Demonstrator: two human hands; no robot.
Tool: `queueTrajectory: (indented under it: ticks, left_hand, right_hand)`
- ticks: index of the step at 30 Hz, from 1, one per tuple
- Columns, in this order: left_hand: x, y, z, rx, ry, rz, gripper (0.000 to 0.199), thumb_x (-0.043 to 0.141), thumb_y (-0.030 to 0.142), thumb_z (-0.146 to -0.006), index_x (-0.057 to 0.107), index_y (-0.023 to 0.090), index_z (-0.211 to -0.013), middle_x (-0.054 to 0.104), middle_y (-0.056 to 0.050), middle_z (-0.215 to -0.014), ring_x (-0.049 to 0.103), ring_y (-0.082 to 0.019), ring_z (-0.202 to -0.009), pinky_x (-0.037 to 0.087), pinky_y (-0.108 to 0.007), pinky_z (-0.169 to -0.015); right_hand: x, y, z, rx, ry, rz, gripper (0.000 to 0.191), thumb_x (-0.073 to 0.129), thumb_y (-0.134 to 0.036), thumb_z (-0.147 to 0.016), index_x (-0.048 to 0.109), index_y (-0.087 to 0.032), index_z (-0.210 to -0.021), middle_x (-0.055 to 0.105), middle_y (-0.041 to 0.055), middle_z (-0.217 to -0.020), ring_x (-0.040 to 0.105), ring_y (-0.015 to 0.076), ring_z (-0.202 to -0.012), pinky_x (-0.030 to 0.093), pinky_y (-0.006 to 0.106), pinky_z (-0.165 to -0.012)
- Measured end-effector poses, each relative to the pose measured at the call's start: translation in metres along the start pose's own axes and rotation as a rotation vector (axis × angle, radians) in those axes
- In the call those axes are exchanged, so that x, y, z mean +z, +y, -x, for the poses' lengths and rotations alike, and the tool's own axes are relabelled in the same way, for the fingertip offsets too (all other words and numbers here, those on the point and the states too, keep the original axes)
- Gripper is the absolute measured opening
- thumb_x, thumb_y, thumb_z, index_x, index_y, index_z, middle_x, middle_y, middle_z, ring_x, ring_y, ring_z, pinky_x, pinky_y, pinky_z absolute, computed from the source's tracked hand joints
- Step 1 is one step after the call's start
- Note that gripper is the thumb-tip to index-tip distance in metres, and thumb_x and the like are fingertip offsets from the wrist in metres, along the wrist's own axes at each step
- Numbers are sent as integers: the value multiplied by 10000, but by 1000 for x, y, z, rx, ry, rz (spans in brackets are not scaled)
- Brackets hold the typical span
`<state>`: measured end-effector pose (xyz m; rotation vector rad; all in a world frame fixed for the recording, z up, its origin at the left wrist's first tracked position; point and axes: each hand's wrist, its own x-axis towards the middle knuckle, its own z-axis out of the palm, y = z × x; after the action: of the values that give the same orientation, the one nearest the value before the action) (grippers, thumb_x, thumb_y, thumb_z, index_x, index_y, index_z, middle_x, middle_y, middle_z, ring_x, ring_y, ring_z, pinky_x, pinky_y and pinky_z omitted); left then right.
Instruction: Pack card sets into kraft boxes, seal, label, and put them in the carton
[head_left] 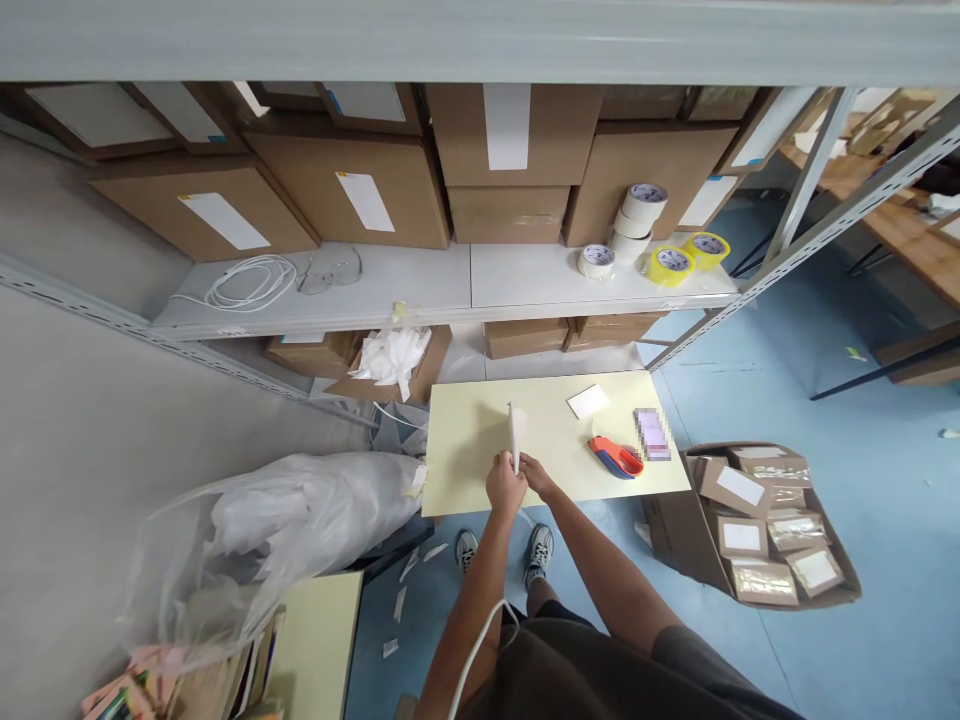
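Above the pale yellow table [465, 450], my left hand [505, 484] grips the near end of a thin white item [514, 435], seen edge-on. My right hand [535, 474] is closed at the same end, its fingertips against the item from the right. What the item is cannot be made out. To the right on the tabletop lie a white card [588, 401], a red and blue tool [616, 457] and a blurred purple item [652, 434].
Behind the table stands a shelf [420, 285] with cardboard boxes, tape rolls [670, 265] and a coiled white cable [247, 282]. An open carton [675, 530] of small packages is on the floor at right. A plastic bag [315, 510] bulges at left.
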<state>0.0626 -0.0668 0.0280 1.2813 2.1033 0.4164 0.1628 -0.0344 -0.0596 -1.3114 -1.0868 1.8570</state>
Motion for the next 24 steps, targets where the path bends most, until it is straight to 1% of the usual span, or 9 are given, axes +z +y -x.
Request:
queueTrajectory:
  ticks: [3,6,8,10,14,17,20,22,24]
  left_hand:
    - [16,8,3,42,-60,48,374,715,232,-849,592,243,-1202,660,-123,-1264,668,-277,-1115,475,-326,-884]
    - [32,-1,0,80,-137,191,516,755,341,-849,583,239,-1324,638,-136,-1390,660,-274,-1185,488,-326,-953]
    - [42,-16,-6,72,-141,322,464,688,398,-912,606,238,-1340,657,-123,-1400,667,-252,-1199,492,-314,-985]
    - [50,-33,-14,10,-102,393,385,616,418,-960,657,224,-1290,697,-120,-1355,666,-243,-1224,493,-313,-1013]
    - [63,-62,-31,-50,-67,295,417,723,385,-873,710,176,-1233,726,-156,-1287,665,-277,-1247,482,-354,-1070]
    - [71,-70,-39,-47,-76,201,486,772,370,-825,707,158,-1257,716,-173,-1285,686,-287,-1201,494,-374,-1064]
    - [79,-71,-41,-43,-46,96,586,817,366,-782,684,132,-1304,685,-200,-1328,668,-311,-1223,489,-385,-1070]
    - [83,-71,-41,-28,-9,25,634,834,353,-760,670,120,-1326,665,-213,-1356,640,-336,-1265,474,-400,-1087]
    - [85,-73,-43,-24,14,-27,625,810,359,-784,662,113,-1340,663,-216,-1353,630,-351,-1269,471,-417,-1086]
  right_hand:
    - [-17,9,3,6,64,-30,372,723,-553,-691,715,-204,-822,742,33,-812,680,249,-849,545,376,-840]
    - [-30,18,6,-33,194,-58,371,750,-511,-621,694,-210,-831,746,40,-815,677,248,-838,548,375,-821]
    - [-36,22,6,-35,277,-92,405,776,-495,-579,686,-215,-858,752,42,-815,684,252,-827,557,388,-817]
    - [-39,24,7,-3,277,-157,435,779,-511,-593,694,-210,-896,763,55,-822,701,265,-823,569,410,-817]
    - [-53,25,14,133,199,-339,515,660,-646,-752,732,-180,-960,784,117,-850,744,323,-910,590,449,-839]
    - [-67,26,24,202,161,-410,662,493,-771,-855,743,-196,-1067,795,129,-900,757,334,-1002,605,446,-857]
    - [-75,28,27,211,202,-335,705,413,-806,-902,728,-226,-1151,803,110,-971,756,313,-1038,610,423,-877]
    - [-76,29,21,202,245,-223,655,464,-764,-917,719,-214,-1165,804,111,-1037,753,303,-1032,607,411,-891]
    - [-77,27,11,222,248,1,564,551,-679,-923,726,-184,-1128,801,126,-1064,751,299,-1028,597,401,-905]
